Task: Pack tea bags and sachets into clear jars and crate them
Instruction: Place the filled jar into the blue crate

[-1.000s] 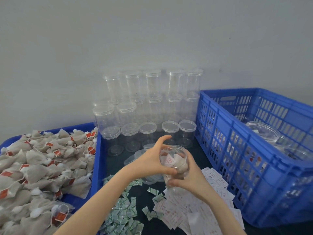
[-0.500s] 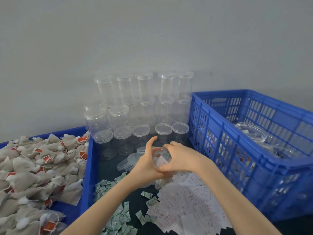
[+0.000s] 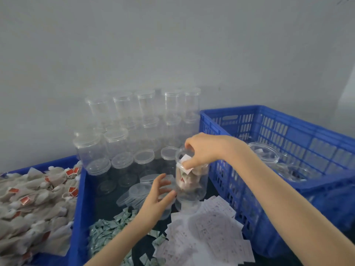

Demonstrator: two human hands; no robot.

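1. Two hands are seen: the left hand (image 3: 156, 196) and the right hand (image 3: 201, 150).
2. One filled jar (image 3: 191, 181) is counted at the hands.
3. Two blue crates are counted: the right crate (image 3: 288, 120) and the left crate (image 3: 80, 204).
4. About fifteen empty lidded jars (image 3: 119, 139) are stacked by the wall; an exact count cannot be made.
5. Tea bags (image 3: 28, 204), green sachets (image 3: 107, 229) and white sachets (image 3: 207, 231) lie in heaps too many to be counted.
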